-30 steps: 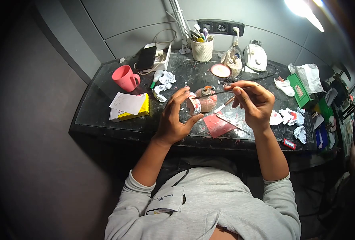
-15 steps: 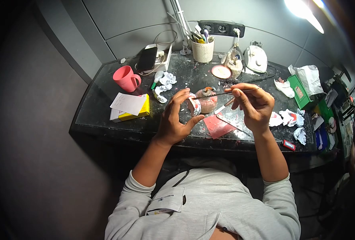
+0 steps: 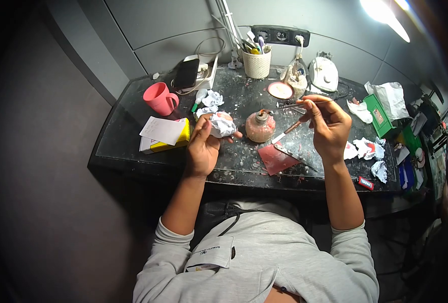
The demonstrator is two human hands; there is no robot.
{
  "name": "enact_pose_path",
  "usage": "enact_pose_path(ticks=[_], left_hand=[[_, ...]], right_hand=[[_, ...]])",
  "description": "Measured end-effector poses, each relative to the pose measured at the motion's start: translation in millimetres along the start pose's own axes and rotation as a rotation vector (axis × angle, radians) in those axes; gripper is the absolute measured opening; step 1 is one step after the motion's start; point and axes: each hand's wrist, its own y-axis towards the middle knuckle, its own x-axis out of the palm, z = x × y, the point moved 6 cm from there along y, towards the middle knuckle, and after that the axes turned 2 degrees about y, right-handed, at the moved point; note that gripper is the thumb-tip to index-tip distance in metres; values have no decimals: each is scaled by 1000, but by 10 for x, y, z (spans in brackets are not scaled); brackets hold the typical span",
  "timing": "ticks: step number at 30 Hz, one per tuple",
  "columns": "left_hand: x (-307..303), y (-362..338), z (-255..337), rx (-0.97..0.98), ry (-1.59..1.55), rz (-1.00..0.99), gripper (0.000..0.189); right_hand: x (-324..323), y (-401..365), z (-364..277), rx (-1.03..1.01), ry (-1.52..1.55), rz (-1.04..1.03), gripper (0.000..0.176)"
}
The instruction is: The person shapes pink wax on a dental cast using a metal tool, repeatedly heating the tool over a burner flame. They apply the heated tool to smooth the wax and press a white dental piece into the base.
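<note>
My left hand (image 3: 203,152) is closed around a white plaster dental cast (image 3: 223,127) with a pink patch at its top. Between the thumb and fingers of my right hand (image 3: 331,130) is a thin dark metal wax carver (image 3: 286,106), its tip beside the flame of the spirit burner (image 3: 260,130). That burner is a round pinkish glass bottle standing between my hands. A pink wax sheet (image 3: 274,162) lies in front of it, with a metal-handled tool (image 3: 295,155) across it. A brown-handled knife (image 3: 290,130) rests nearby, to the right of the burner.
At left stand a pink mug (image 3: 158,99) and a yellow box (image 3: 176,144) under a paper note (image 3: 161,130). A phone (image 3: 186,73), a tool cup (image 3: 257,64) and a white device (image 3: 323,74) are at the back. Plaster pieces (image 3: 368,149) and a green box (image 3: 378,116) are right.
My left hand has drawn back left and turned the dental cast, uncovering the burner. My right hand has shifted slightly right and up, taking the wax carver from beside the cast to the flame.
</note>
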Motion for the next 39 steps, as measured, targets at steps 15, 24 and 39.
enact_pose_path(ticks=[15,24,39], left_hand=[[40,-30,31,20,-178,-120,41],[127,-33,21,40,-70,-177,41],[159,-31,41,53,-59,-182,42]], right_hand=[[125,-96,-104,-64,218,-159,14],[213,-155,-99,-74,270,-205,15],[261,-171,-113,-100,271,-239,15]])
